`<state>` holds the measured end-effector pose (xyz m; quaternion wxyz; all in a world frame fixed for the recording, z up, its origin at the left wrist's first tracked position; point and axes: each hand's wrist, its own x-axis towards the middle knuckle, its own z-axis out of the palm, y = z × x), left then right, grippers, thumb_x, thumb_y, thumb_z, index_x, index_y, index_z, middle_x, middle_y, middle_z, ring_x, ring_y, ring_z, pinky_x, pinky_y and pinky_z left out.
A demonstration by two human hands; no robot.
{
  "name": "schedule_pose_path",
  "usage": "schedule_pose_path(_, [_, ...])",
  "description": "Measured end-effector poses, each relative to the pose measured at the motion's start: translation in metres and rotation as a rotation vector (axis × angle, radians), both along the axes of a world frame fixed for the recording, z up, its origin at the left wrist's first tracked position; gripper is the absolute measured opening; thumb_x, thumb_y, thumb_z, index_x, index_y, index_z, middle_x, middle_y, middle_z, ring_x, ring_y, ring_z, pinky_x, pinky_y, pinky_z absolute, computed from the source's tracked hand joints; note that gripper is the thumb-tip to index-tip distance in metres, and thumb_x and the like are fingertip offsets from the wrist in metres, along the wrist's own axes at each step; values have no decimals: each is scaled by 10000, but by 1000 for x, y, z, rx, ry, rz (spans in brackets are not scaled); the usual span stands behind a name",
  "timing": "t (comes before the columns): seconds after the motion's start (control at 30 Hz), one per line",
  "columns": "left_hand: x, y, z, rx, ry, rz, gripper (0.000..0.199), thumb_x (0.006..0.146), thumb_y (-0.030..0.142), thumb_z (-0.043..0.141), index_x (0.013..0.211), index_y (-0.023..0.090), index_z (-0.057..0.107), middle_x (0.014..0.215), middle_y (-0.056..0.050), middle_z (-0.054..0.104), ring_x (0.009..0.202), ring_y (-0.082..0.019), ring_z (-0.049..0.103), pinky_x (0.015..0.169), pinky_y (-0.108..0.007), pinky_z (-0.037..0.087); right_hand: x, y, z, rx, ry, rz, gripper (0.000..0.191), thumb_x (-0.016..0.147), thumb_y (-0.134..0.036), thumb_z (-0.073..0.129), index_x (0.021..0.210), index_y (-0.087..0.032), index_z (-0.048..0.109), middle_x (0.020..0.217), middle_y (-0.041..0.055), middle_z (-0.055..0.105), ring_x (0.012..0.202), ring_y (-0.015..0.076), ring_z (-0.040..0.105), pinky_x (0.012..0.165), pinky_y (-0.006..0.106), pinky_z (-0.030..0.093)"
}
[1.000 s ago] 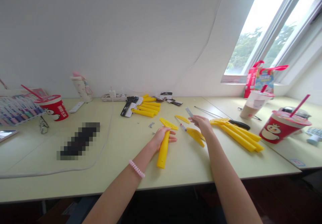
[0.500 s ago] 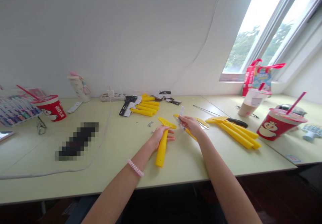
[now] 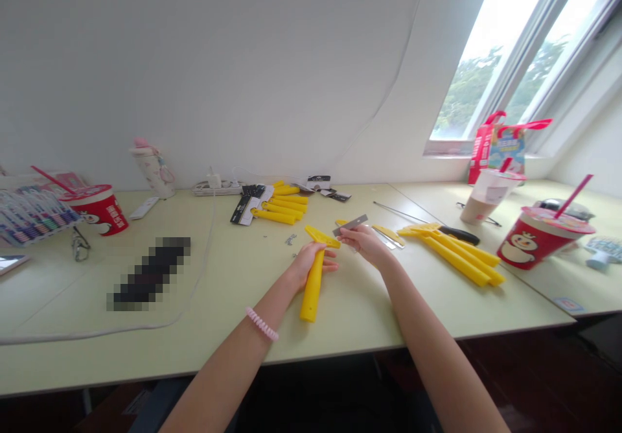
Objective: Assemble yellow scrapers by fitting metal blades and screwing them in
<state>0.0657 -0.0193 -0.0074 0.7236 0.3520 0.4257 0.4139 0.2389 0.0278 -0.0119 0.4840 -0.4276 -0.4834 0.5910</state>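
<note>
I judged this to be the stage of bringing the flat metal blade (image 3: 350, 225) up to the triangular head (image 3: 323, 237) of the yellow scraper handle (image 3: 312, 285), with the two parts just beside each other. My left grip (image 3: 305, 263) was wrapped around the yellow scraper handle just below that head, some fingers reaching out past its far side, while the handle's round end pointed toward the near edge of the surface (image 3: 233, 349). My right grip (image 3: 360, 241) was closed on the flat metal blade, pinching it near the middle, both ends free and its length slanted. From my view I could not tell whether the blade touched the head.

As I read it, the next move called for a steady left hold and a small turn of the blade to line it up with the head, keeping fingertips off any sharp edge. Small screws (image 3: 290, 240) lay loose on the surface beyond my left grip, and more yellow handles (image 3: 457, 256) lay to the right, beside a black-handled tool (image 3: 459, 234) that looked like a long screwdriver
</note>
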Motion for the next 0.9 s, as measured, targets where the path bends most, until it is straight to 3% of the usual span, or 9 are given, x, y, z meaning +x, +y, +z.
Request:
schedule_pose_path(0.27, [1, -4, 8, -4, 36, -15, 293, 801, 243, 483, 1046, 88, 528, 858, -118, 641, 590, -149, 626, 682, -293, 527, -2, -2, 3, 99, -89, 9, 217, 634, -281, 715, 613, -165, 532, 555, -28, 522, 520, 74, 451, 509, 234, 335])
schedule_pose_path(0.37, [2, -6, 9, -8, 49, -10, 289, 800, 245, 486, 1039, 87, 514, 872, -124, 638, 594, -152, 627, 690, -300, 526, 0, -2, 2, 145, -36, -11, 255, 618, -300, 730, 715, -191, 521, 532, -59, 497, 487, 70, 422, 475, 230, 281])
schedule_pose_path(0.57, [2, -6, 7, -4, 56, -19, 263, 798, 220, 479, 1024, 89, 507, 833, -110, 634, 590, -153, 630, 692, -308, 528, -2, 5, -1, 113, 110, -111, 322, 643, -431, 684, 803, -216, 506, 676, -9, 620, 576, 115, 552, 514, 232, 362])
schedule_pose_path(0.73, [2, -5, 5, -11, 51, -19, 256, 805, 232, 489, 1018, 99, 539, 820, -115, 645, 625, -167, 639, 685, -301, 530, -2, 7, 0, 162, 68, -207, 268, 663, -433, 645, 778, -217, 535, 849, 30, 659, 729, 142, 577, 557, 232, 404])
schedule_pose_path(0.9, [1, -5, 3, -17, 52, -26, 241, 809, 255, 512, 985, 107, 583, 842, -143, 658, 715, -201, 649, 696, -287, 530, -1, 5, 2, 184, 139, -240, 243, 621, -370, 683, 760, -215, 557, 708, -18, 600, 641, 111, 539, 554, 234, 391])
